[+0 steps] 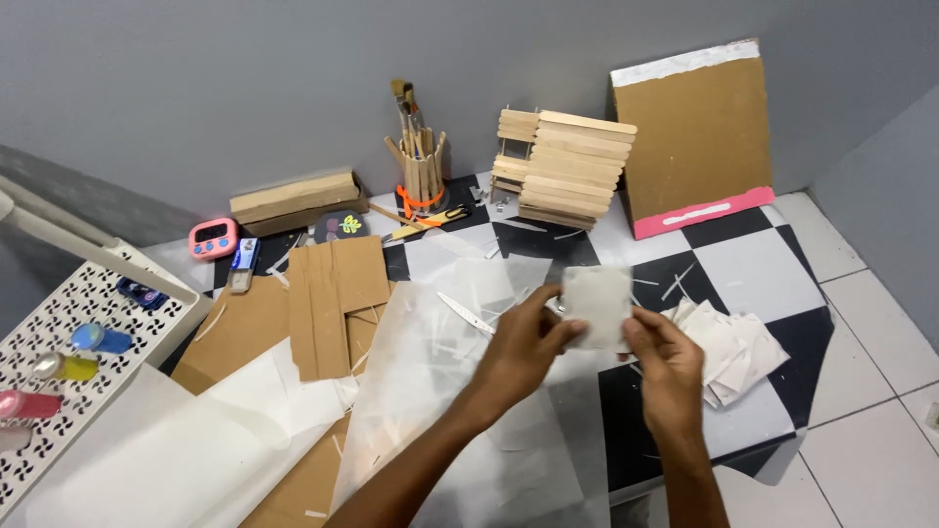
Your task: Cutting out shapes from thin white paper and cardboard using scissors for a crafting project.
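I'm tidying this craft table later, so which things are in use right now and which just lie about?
In use: left hand, right hand, translucent paper square, cut paper pile.
Lying about: stick house, brush holder, pink timer, cardboard pieces, leaning board.

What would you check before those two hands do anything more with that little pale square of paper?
1. Left hand grips the paper square: ok.
2. Right hand grips its other edge: ok.
3. Square held above the checkered table, apart from it: ok.
4. Pile of cut squares beside the right hand, within easy reach: ok.
5. Square is a single sheet, not two stuck together: cannot tell.
6. Large translucent sheet lies flat under the hands: ok.
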